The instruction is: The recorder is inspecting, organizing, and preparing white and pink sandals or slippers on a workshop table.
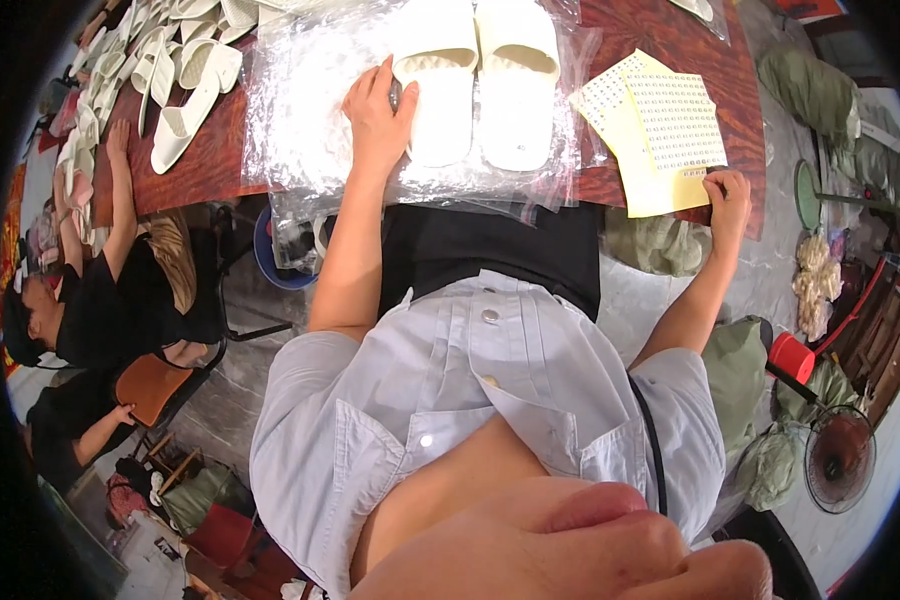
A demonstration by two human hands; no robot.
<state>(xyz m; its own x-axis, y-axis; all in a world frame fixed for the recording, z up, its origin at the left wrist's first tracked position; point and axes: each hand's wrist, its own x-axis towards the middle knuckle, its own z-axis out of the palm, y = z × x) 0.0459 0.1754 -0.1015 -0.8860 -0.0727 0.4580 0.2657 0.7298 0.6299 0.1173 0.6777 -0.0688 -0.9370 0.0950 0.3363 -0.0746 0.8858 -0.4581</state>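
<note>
Okay, so your right hand (730, 200) has its fingertips together at the edge of the sticker sheets (675, 120) (two at least); can't tell if it's pinching anything. Your left hand (375, 115) is spread out beside the two white slippers (440, 120) lying on clear plastic bags (310, 120), too overlapped to count, on the counter (670, 30). I'd say the pair's laid out side by side but not bagged yet. Farther left, the slipper pile (185, 125) is too jumbled to count.
</note>
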